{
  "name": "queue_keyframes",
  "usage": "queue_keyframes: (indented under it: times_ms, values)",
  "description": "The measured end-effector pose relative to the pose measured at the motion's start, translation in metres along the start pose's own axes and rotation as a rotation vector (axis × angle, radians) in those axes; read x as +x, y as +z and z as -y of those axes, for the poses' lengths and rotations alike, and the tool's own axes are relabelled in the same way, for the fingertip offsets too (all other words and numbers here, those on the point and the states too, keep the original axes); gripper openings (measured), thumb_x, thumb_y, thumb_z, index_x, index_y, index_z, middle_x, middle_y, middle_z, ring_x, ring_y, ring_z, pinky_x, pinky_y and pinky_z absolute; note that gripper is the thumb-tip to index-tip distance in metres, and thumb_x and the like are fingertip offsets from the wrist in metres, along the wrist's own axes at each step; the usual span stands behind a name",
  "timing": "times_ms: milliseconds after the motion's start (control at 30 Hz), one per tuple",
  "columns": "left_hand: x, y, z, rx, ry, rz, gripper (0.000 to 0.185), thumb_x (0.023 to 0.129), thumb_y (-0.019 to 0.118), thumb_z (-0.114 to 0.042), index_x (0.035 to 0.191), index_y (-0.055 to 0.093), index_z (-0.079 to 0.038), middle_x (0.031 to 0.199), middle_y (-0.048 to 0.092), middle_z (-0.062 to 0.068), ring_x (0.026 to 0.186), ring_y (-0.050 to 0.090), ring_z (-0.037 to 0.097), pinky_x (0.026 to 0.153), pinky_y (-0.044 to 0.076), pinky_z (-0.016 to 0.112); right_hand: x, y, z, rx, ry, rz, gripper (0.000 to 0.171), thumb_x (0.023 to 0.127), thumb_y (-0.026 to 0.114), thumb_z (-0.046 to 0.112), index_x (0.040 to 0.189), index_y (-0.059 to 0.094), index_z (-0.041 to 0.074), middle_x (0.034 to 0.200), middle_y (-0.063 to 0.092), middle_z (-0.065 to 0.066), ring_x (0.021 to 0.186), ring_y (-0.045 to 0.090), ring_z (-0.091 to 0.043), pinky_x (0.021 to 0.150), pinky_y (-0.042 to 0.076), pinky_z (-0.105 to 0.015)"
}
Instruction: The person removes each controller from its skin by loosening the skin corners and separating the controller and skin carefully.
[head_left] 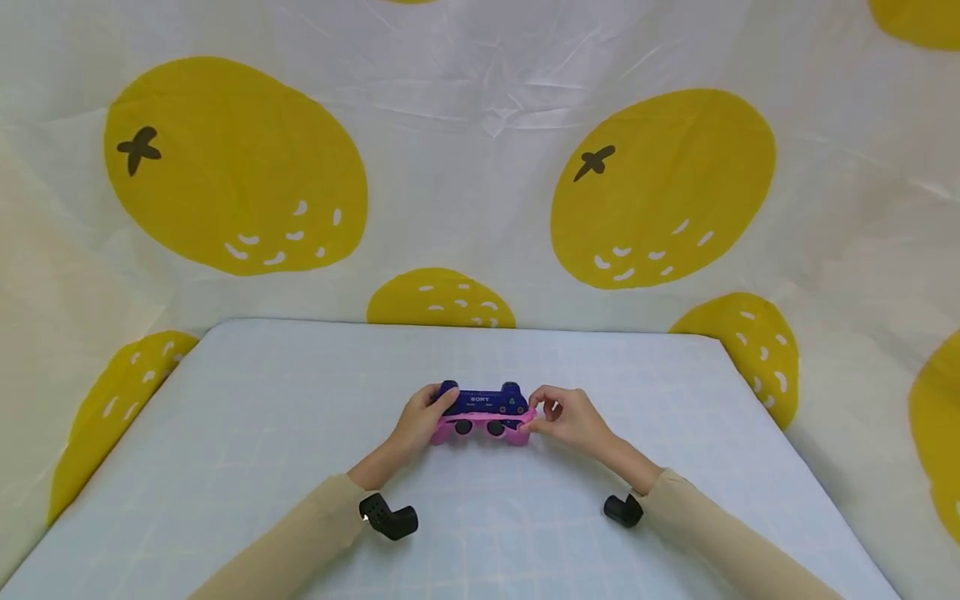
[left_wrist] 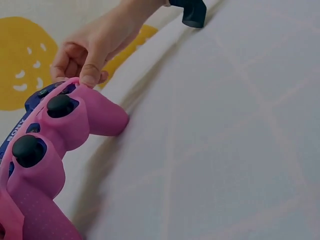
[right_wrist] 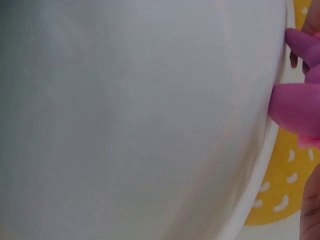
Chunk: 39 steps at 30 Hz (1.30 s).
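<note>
A dark blue game controller [head_left: 486, 400] marked SONY sits half inside a pink silicone cover [head_left: 480, 429] at the middle of the pale table [head_left: 300, 400]. My left hand [head_left: 420, 421] grips the controller's left end, thumb on top. My right hand [head_left: 564, 417] pinches the pink cover's edge at the right end. In the left wrist view the pink cover [left_wrist: 65, 135] shows two black thumbsticks [left_wrist: 60, 105], with the right hand [left_wrist: 90, 50] pinching its far edge. The right wrist view catches only the pink cover's grips [right_wrist: 300, 100] at the table's rim.
A white cloth with big yellow fruit prints [head_left: 660, 187] hangs behind and around the table. Black wrist-camera mounts [head_left: 390, 517] sit on both beige sleeves. The table's far edge [head_left: 450, 327] lies beyond the controller.
</note>
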<state>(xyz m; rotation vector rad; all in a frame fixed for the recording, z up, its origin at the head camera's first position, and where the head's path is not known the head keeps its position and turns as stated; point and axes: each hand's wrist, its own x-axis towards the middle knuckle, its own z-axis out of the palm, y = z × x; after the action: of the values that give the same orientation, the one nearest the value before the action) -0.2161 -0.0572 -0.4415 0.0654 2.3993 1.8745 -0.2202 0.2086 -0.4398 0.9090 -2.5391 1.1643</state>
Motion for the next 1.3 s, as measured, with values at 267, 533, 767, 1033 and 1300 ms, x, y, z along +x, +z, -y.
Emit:
queue_keyframes:
  times_ms: [267,533,767,1033,1300]
  values:
    - [0.0,0.002,0.001,-0.005,0.052,-0.003,0.043,0.098,0.054,-0.031,0.123,0.057,0.005,0.111,0.066,0.019,0.099,0.06,0.022,0.097,0.047,0.043,0.006,-0.007,0.003,-0.065,-0.059,0.01,0.024,0.066,0.087,0.019,0.075,0.066,0.013,0.076,0.068,0.002,0.056,0.041,-0.004,0.048,0.033,-0.017]
    - [-0.001,0.004,-0.001,0.009,0.067,-0.022,0.045,0.098,0.054,-0.031,0.124,0.057,0.006,0.113,0.066,0.021,0.102,0.062,0.025,0.097,0.048,0.044,0.001,-0.006,0.014,-0.176,0.163,0.029,0.02,0.067,0.087,0.022,0.074,0.069,0.016,0.061,0.054,0.004,0.053,0.03,-0.001,0.05,0.023,-0.016]
    - [-0.001,0.005,0.0,-0.009,0.05,-0.045,0.044,0.097,0.056,-0.027,0.125,0.056,0.007,0.116,0.065,0.022,0.106,0.062,0.028,0.099,0.046,0.045,-0.004,-0.002,0.021,-0.239,0.151,0.001,0.02,0.069,0.086,0.025,0.079,0.072,0.015,0.054,0.032,0.009,0.05,0.021,0.002,0.047,0.017,-0.017]
    - [-0.002,0.003,0.001,0.025,0.033,-0.057,0.047,0.098,0.055,-0.029,0.128,0.054,0.007,0.123,0.062,0.024,0.114,0.06,0.033,0.102,0.044,0.047,-0.005,-0.002,0.021,-0.235,0.104,-0.019,0.024,0.07,0.086,0.024,0.087,0.07,0.016,0.073,0.065,0.004,0.057,0.048,-0.005,0.05,0.031,-0.017]
    - [0.005,-0.003,0.0,0.026,-0.056,0.038,0.053,0.097,0.056,-0.032,0.135,0.05,0.005,0.126,0.061,0.022,0.113,0.06,0.029,0.103,0.044,0.045,-0.007,-0.009,0.026,-0.123,0.146,-0.004,0.035,0.074,0.083,0.019,0.104,0.066,0.012,0.095,0.072,-0.001,0.079,0.062,-0.016,0.064,0.054,-0.027]
